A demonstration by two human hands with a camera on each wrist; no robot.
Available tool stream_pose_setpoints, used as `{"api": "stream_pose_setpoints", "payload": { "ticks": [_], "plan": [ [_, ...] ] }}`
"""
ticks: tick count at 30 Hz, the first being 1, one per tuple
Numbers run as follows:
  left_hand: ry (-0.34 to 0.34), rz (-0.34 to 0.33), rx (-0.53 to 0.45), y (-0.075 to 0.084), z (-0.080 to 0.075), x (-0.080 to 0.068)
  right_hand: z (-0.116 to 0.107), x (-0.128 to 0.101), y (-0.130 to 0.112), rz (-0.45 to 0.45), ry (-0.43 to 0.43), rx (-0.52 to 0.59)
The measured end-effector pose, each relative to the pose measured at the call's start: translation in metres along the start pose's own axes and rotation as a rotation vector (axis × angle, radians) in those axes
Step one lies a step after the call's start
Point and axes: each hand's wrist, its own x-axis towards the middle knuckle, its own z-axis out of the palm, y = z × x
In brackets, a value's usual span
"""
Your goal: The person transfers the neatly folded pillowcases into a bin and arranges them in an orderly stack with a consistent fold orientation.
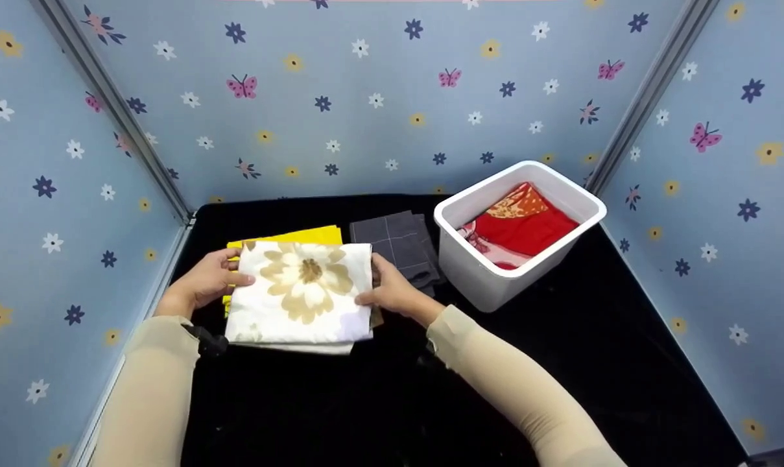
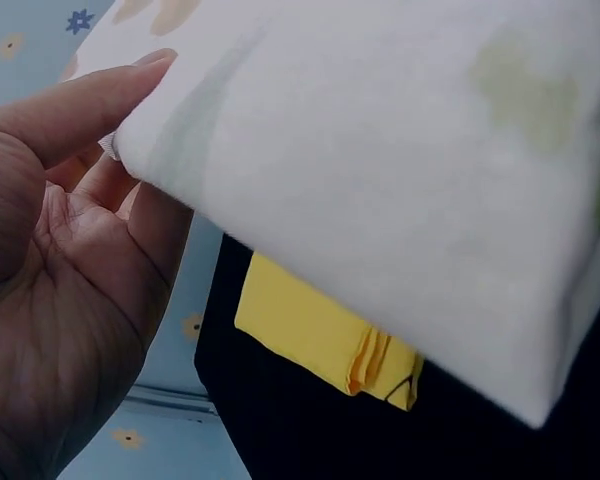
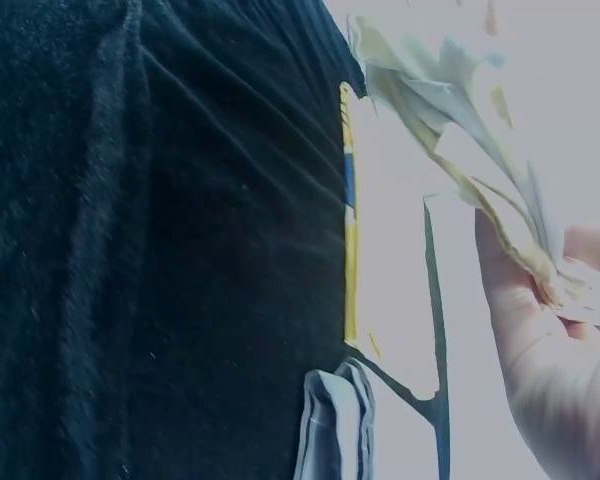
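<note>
Both hands hold a folded white cloth (image 1: 301, 318) with a large tan flower print, raised above the dark surface. My left hand (image 1: 207, 282) pinches its left edge, thumb on top and fingers beneath, as the left wrist view also shows. The right hand (image 1: 395, 292) grips the opposite edge; in the right wrist view the cloth's folded layers (image 3: 480, 170) bunch between thumb and fingers. Partly hidden under the white cloth is a folded yellow cloth (image 1: 307, 235). Behind the right hand lies a folded dark grey cloth (image 1: 392, 243) with thin pale lines.
A white plastic bin (image 1: 489, 279) stands at the back right, with red patterned folded cloth (image 1: 541, 224) inside. Black fabric (image 1: 340, 408) covers the table. Flower-printed panels (image 1: 379, 84) enclose the back and both sides.
</note>
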Motion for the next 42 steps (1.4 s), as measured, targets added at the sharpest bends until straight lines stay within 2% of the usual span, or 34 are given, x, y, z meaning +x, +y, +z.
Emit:
{"api": "stream_pose_setpoints", "payload": {
  "ticks": [7, 13, 18, 27, 42],
  "plan": [
    [-0.001, 0.013, 0.013, 0.015, 0.006, 0.007, -0.014, -0.001, -0.011, 0.027, 0.017, 0.012],
    [0.013, 0.035, 0.045, 0.029, 0.01, 0.015, -0.028, -0.002, -0.021, 0.02, 0.043, -0.039],
    [0.013, 0.068, 0.029, 0.041, 0.017, 0.022, -0.039, -0.003, -0.028, 0.017, 0.062, -0.073],
    [0.005, 0.063, 0.025, 0.061, 0.028, 0.032, -0.056, -0.007, -0.041, -0.006, 0.095, -0.063],
    [0.018, 0.101, 0.013, 0.082, 0.045, 0.045, -0.083, -0.013, -0.049, 0.002, 0.165, -0.103]
  ]
}}
